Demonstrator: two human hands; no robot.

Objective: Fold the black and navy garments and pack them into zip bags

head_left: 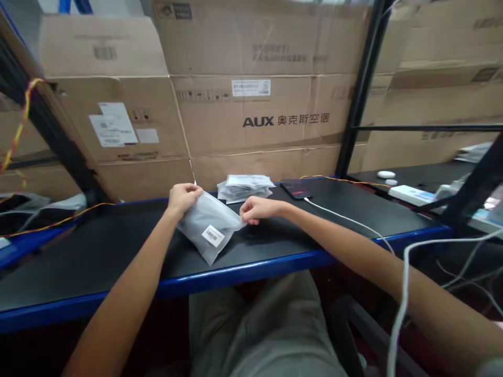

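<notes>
A frosted zip bag (196,225) with a white barcode label (212,235) hangs tilted between my two hands, over the front part of the black tabletop. My left hand (184,198) pinches its upper left corner. At the bag's right corner, the fingers of my right hand (255,209) are closed on the top edge. What is inside the bag cannot be made out. Just behind my hands lies a stack of similar flat frosted bags (245,184).
A phone (295,189) with a white cable (349,219) lies right of the stack. Large cardboard sheets (267,136) wall off the back. Black posts (359,89) frame the table (118,251). A thick white cable (406,272) loops across my right forearm.
</notes>
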